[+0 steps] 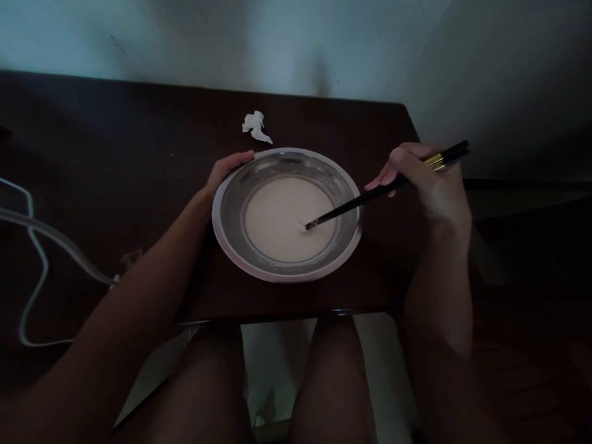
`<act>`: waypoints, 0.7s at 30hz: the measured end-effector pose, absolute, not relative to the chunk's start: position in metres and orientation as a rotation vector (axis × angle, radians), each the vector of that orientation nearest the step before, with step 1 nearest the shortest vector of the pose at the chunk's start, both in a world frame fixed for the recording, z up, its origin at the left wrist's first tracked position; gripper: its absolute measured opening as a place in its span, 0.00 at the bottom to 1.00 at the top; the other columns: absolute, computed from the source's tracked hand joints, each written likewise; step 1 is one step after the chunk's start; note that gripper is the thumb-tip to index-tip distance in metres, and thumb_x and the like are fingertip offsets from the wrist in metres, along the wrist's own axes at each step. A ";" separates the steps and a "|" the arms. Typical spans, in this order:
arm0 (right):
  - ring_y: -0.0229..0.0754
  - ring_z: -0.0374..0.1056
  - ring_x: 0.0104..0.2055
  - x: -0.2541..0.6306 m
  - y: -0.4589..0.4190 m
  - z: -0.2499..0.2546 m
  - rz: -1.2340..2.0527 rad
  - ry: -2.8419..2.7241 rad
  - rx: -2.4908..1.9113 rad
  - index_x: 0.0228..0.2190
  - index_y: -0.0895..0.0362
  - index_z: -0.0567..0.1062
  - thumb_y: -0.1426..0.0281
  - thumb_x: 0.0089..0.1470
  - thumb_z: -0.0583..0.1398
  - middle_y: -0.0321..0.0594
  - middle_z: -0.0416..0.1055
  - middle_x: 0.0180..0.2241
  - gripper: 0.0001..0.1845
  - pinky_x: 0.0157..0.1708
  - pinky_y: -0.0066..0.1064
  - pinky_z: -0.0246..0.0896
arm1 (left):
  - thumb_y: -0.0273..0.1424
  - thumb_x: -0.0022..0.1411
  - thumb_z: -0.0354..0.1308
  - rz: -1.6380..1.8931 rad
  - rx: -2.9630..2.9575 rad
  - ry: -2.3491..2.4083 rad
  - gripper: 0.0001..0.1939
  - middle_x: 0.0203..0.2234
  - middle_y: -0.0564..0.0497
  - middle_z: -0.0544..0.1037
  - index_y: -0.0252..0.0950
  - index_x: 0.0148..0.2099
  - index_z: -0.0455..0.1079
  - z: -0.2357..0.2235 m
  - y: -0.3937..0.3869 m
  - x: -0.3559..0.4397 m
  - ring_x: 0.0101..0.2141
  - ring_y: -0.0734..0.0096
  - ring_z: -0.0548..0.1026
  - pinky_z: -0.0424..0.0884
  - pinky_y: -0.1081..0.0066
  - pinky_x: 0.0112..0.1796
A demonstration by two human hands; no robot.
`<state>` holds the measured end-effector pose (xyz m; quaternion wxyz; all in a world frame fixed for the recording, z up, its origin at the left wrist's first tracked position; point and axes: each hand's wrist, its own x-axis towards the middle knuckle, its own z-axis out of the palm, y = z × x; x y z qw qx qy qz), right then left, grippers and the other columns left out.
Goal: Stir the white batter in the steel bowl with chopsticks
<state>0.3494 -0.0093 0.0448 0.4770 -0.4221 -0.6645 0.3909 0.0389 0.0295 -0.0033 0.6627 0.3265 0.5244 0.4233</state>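
A round metal bowl (234, 206) with a wide rim rests near the front edge of the dark table. Inside it lies a pale, creamy liquid (284, 216) with a smooth surface. My left hand (226, 172) is closed around the bowl's far-left rim, its fingers partly hidden by the bowl. On the right, my right hand (428, 179) grips a pair of black chopsticks (365, 197) with gold bands near the top. The chopsticks slant down to the left over the rim, and their tips dip into the liquid, right of its middle.
A crumpled white tissue (255, 126) lies just behind the bowl on the dark table (115, 123). White cables (60, 240) run across the left side, near my left forearm. A pale wall (277, 49) stands behind the table, and my legs (335, 376) are below its front edge.
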 end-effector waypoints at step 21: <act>0.37 0.72 0.24 0.346 -0.007 0.040 0.934 -1.608 -0.966 0.21 0.52 0.80 0.58 0.60 0.67 0.38 0.80 0.24 0.19 0.20 0.30 0.62 | 0.37 0.71 0.53 0.954 0.790 1.220 0.16 0.36 0.48 0.87 0.32 0.44 0.79 0.003 0.024 0.043 0.56 0.55 0.77 0.70 0.60 0.60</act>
